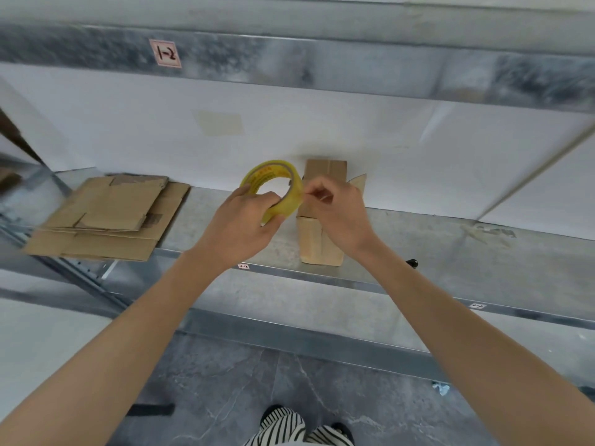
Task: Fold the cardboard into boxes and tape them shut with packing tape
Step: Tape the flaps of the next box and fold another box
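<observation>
My left hand (244, 220) grips a yellow roll of packing tape (277, 178) and holds it up above the metal shelf. My right hand (338, 207) is at the roll's right edge, its thumb and fingertips pinching at the tape's end. Right behind and below my right hand stands a small folded cardboard box (317, 243) on the shelf, its far flaps (325, 170) raised. A stack of flat cardboard sheets (106, 214) lies at the left of the shelf.
The galvanized metal shelf (450, 252) runs left to right, with a white wall behind and an upper shelf beam labelled "1-2" (165, 53) overhead. A small black object (412, 263) sits at the shelf's front edge. Grey floor and striped trousers show below.
</observation>
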The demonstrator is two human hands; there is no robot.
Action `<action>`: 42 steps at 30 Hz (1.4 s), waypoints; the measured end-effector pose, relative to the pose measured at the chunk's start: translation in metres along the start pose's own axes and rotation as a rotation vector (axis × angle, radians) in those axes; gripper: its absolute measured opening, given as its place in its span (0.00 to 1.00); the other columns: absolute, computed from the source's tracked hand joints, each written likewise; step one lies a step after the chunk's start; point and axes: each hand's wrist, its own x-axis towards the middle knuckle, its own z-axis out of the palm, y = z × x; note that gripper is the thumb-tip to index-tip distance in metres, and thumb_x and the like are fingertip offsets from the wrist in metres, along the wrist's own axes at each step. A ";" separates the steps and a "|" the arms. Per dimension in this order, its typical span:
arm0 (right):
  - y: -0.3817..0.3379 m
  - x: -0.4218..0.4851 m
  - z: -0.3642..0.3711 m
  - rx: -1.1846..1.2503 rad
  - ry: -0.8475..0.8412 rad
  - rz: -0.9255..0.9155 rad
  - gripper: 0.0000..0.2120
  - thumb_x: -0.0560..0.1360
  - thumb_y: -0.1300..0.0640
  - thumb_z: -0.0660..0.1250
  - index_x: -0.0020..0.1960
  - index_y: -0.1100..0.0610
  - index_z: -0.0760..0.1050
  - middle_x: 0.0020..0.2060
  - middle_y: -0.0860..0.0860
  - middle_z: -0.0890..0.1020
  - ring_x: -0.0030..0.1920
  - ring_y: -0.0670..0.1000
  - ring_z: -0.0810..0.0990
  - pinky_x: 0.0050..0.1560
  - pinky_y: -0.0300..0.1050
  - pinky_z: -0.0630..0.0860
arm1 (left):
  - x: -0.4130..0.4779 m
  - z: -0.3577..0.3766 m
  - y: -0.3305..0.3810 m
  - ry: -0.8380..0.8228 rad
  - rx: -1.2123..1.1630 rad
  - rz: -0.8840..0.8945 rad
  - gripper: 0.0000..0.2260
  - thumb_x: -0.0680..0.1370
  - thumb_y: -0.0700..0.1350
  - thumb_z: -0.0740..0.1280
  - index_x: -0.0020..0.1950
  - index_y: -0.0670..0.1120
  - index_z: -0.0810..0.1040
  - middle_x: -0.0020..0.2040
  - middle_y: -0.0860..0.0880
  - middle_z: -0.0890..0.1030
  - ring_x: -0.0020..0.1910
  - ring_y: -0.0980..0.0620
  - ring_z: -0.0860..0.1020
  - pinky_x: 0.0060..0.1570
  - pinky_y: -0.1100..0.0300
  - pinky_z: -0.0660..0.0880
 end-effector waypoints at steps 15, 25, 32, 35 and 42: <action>-0.004 -0.008 -0.016 0.062 -0.081 0.117 0.10 0.73 0.67 0.68 0.37 0.54 0.74 0.35 0.46 0.77 0.37 0.43 0.74 0.41 0.31 0.71 | 0.003 -0.011 -0.010 -0.112 0.181 -0.217 0.23 0.74 0.65 0.62 0.35 0.46 0.71 0.31 0.48 0.75 0.36 0.46 0.76 0.34 0.58 0.63; -0.004 -0.009 -0.027 0.137 0.017 0.199 0.10 0.73 0.63 0.69 0.36 0.54 0.73 0.33 0.49 0.78 0.35 0.44 0.75 0.42 0.38 0.74 | -0.006 -0.017 0.000 -0.145 0.043 -0.166 0.19 0.75 0.60 0.56 0.33 0.48 0.69 0.30 0.48 0.76 0.34 0.47 0.74 0.33 0.58 0.67; 0.003 -0.009 -0.039 0.026 0.082 0.175 0.11 0.73 0.63 0.67 0.34 0.54 0.70 0.27 0.48 0.77 0.29 0.43 0.74 0.36 0.35 0.71 | -0.008 -0.017 -0.022 -0.123 0.185 -0.127 0.23 0.67 0.71 0.45 0.29 0.53 0.60 0.27 0.50 0.68 0.31 0.49 0.68 0.33 0.57 0.60; 0.009 -0.007 -0.050 0.042 0.179 0.194 0.10 0.73 0.63 0.67 0.35 0.56 0.70 0.29 0.50 0.78 0.30 0.43 0.75 0.36 0.36 0.72 | -0.013 -0.016 -0.023 -0.094 0.062 -0.157 0.25 0.68 0.69 0.48 0.29 0.48 0.66 0.25 0.49 0.71 0.27 0.51 0.69 0.31 0.56 0.65; 0.025 -0.014 -0.060 0.032 0.207 0.262 0.10 0.73 0.62 0.67 0.35 0.56 0.70 0.33 0.52 0.80 0.33 0.46 0.77 0.42 0.42 0.76 | -0.014 -0.014 -0.033 -0.212 0.148 -0.264 0.29 0.66 0.71 0.47 0.29 0.47 0.67 0.26 0.48 0.71 0.28 0.52 0.69 0.37 0.56 0.68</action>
